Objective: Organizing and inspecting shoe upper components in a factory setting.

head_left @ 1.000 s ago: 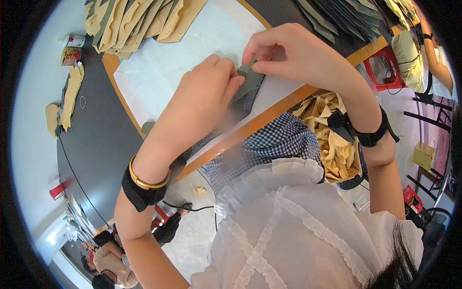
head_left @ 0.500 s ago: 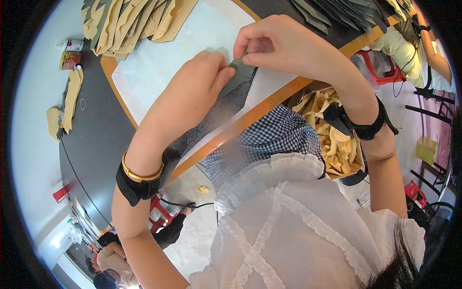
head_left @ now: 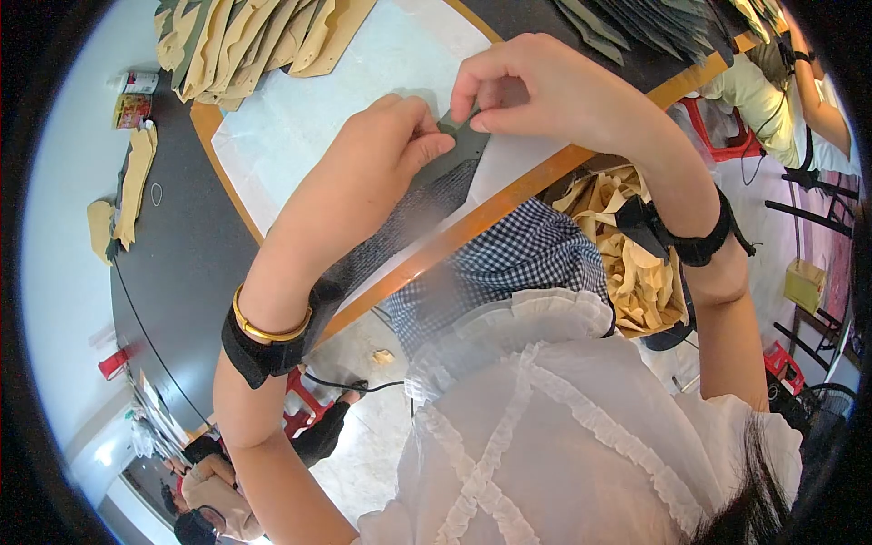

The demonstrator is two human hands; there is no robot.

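I see dark bench (head_left: 173,309) with wood-coloured front edge (head_left: 509,218). White sheet (head_left: 309,136) on it; dark grey piece (head_left: 418,209) across sheet, near that edge. Tan and grey-green pieces (head_left: 272,41) overlap sheet's far left. Dark stack (head_left: 649,32) far right. Along my left: white bottle (head_left: 138,83), coloured container (head_left: 133,111), tan pieces (head_left: 138,186), small pale loop (head_left: 157,194).

Left part of desk (head_left: 168,300): white bottle (head_left: 139,83) just beside red-and-yellow container (head_left: 133,111); thin pale loop (head_left: 153,195) lying apart. Floor (head_left: 363,445): small tan scrap (head_left: 383,357). Right side: red stool (head_left: 695,123), yellowish box (head_left: 805,284).
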